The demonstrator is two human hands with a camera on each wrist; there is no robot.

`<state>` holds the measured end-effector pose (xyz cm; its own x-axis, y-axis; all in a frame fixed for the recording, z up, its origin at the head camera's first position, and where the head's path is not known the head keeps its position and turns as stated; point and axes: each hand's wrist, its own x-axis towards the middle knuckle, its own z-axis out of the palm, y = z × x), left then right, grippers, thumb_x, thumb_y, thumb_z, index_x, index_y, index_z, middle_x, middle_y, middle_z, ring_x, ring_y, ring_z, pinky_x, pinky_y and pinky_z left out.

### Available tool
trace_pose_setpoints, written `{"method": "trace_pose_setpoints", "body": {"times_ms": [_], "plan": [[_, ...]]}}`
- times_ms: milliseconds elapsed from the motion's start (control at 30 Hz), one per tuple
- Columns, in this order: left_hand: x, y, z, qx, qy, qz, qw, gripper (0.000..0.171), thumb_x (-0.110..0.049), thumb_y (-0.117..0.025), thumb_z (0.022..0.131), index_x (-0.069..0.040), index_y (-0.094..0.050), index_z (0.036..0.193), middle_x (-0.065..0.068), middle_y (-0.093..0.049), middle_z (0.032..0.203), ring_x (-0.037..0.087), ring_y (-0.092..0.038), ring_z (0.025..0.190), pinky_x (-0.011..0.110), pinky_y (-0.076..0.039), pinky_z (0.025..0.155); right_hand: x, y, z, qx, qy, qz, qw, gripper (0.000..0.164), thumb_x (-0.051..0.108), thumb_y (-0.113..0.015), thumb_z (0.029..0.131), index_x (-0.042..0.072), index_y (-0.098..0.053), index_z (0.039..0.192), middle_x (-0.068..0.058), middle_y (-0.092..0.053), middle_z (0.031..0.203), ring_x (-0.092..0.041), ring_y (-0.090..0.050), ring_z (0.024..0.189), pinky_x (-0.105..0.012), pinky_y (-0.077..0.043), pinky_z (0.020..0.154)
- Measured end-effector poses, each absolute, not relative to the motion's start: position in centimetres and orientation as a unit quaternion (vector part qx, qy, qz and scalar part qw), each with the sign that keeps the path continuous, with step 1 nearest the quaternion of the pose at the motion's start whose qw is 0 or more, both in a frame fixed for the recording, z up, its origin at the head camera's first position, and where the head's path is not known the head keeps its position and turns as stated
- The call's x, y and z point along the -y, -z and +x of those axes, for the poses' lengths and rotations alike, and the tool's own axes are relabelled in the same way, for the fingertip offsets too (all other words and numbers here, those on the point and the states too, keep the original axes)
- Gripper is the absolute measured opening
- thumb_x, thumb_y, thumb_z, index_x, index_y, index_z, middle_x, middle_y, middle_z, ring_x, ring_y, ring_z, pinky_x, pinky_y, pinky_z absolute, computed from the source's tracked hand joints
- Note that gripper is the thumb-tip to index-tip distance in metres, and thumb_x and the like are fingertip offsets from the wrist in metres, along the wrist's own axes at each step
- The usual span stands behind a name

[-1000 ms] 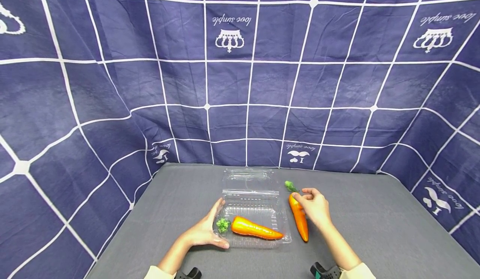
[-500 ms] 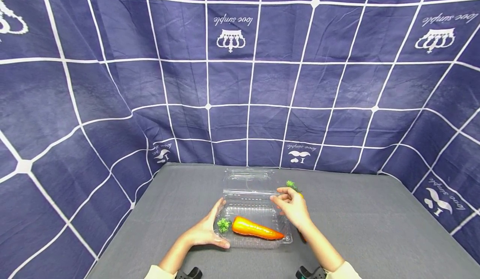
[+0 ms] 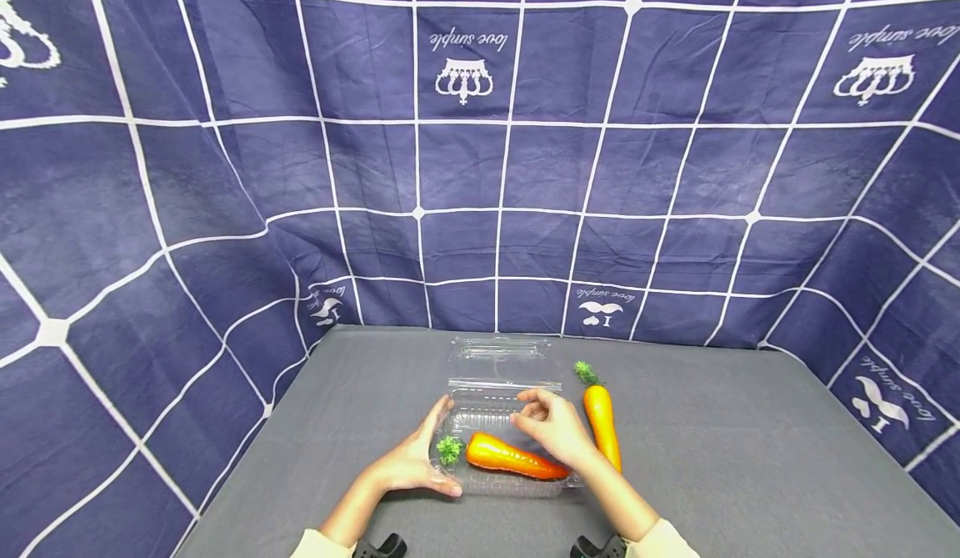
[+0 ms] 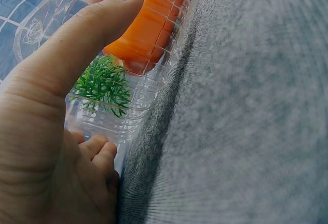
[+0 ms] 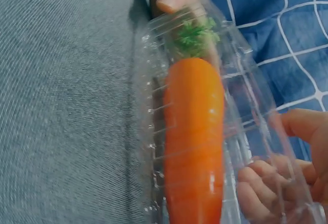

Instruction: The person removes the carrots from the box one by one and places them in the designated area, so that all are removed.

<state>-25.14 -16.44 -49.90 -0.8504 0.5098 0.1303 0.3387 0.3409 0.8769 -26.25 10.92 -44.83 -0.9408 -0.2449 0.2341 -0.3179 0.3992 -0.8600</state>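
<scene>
A clear plastic clamshell box [image 3: 480, 487] lies with its lid folded back on the grey tabletop. Inside, along the front, is an orange carrot [image 3: 510, 458] with a green leafy top [image 4: 102, 85] at its left end. My left hand [image 3: 412, 458] holds the box's left end, thumb at the front corner and fingers at the back. Over the right part of the box is my right hand [image 3: 555, 429], fingers loosely bent and nothing between them. A second carrot [image 3: 600, 416] lies right of the box, its lower end partly behind my right forearm.
The raised transparent lid [image 3: 502, 358] stretches behind the box toward the back edge. A blue curtain [image 3: 525, 166] with white grid lines hangs behind and at both sides. Grey cloth [image 3: 712, 441] covers the table.
My right hand has come off the right carrot and moved left over the box, uncovering most of that carrot. The left hand keeps its place at the box.
</scene>
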Motion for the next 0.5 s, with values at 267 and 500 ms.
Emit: {"method": "trace_pose_setpoints", "body": {"times_ms": [267,500], "plan": [[16.36,49.79,-25.11,-0.814,-0.512,0.259,0.085,0.135,-0.022,-0.094,0.061,-0.003,0.001,0.155,0.018,-0.017,0.159,0.034,-0.015,0.145,0.045,-0.014,0.113,-10.78,45.53,-26.25,0.862,-0.449,0.235,0.013,0.039,0.023,-0.077,0.082,-0.002,-0.066,0.110,0.000,-0.066,0.086,-0.010,-0.061,0.071,-0.025,-0.049,0.062],[16.44,49.94,-25.24,-0.817,-0.509,0.258,0.084,0.135,-0.022,-0.094,0.061,-0.003,0.001,0.155,0.018,-0.018,0.159,0.035,-0.015,0.145,0.046,-0.015,0.113,-10.59,45.54,-26.20,0.874,-0.400,0.273,-0.031,0.045,0.024,-0.080,0.079,0.000,-0.065,0.113,-0.002,-0.065,0.090,-0.010,-0.058,0.073,-0.025,-0.046,0.064]]}}
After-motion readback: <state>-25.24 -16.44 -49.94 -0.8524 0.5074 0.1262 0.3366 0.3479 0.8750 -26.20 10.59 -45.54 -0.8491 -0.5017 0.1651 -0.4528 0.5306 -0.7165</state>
